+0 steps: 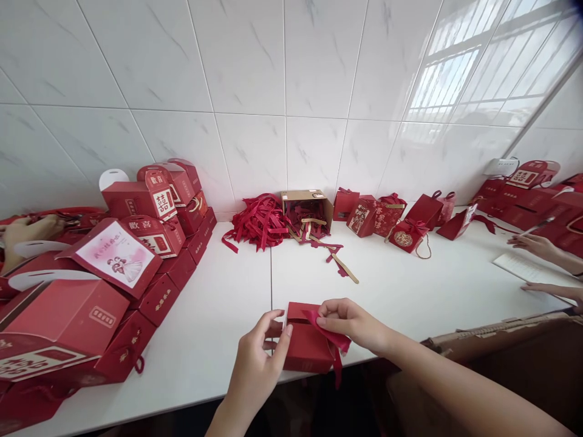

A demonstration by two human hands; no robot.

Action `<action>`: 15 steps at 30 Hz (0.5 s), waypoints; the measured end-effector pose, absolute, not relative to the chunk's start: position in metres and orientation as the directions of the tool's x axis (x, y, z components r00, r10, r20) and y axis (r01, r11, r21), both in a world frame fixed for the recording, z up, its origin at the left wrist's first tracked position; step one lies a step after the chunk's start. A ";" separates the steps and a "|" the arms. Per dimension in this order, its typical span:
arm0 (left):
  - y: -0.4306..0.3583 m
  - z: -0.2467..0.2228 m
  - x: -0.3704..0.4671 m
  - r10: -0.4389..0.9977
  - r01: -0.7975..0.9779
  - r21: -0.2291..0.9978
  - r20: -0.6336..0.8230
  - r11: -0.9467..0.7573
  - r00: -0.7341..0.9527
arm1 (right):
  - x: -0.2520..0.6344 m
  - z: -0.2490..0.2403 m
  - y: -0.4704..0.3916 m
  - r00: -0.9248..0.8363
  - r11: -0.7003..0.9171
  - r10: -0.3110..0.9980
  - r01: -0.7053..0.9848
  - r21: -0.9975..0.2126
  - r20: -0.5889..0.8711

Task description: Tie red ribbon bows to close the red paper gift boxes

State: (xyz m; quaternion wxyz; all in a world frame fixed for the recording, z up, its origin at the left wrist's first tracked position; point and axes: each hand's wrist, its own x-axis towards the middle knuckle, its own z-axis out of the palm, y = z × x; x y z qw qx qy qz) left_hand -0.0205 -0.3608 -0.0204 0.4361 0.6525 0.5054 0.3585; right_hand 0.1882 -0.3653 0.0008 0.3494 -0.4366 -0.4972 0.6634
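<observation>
A red paper gift box (307, 349) sits at the front edge of the white table. My left hand (259, 352) steadies it from the left, thumb on the near side and fingers round the far part of that side. Between the thumb and fingers of my right hand (344, 321), a red ribbon (334, 338) is pinched over the box's upper right corner. One strip of ribbon hangs down along the box's right side, past the table edge. My right fingers partly hide where the ribbon meets the box.
Stacked red gift boxes (159, 297) fill the left side. By the wall lie a heap of red ribbons (259, 221), an open carton (306, 195) of tags and several small boxes (410, 233). At right, another person's hand (540, 249) holds a pen above a notebook (537, 273); a cardboard carton (501, 358) stands nearer.
</observation>
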 end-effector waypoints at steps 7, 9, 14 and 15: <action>-0.361 -0.028 -0.010 0.979 0.476 0.862 0.094 -0.172 0.183 | 0.187 0.000 -0.365 -0.379 -0.218 0.904 -0.015 -0.976 -0.196; -0.361 -0.029 -0.005 0.983 0.558 0.810 0.129 -0.181 0.132 | 0.188 -0.001 -0.365 -0.378 -0.213 0.906 -0.022 -0.977 -0.189; -0.356 -0.031 0.005 0.984 0.683 0.711 0.160 -0.167 0.074 | 0.188 0.000 -0.366 -0.375 -0.207 0.909 -0.027 -0.978 -0.181; -0.356 -0.031 0.006 0.982 0.683 0.708 0.173 -0.181 0.082 | 0.188 0.000 -0.366 -0.369 -0.204 0.912 -0.029 -0.978 -0.180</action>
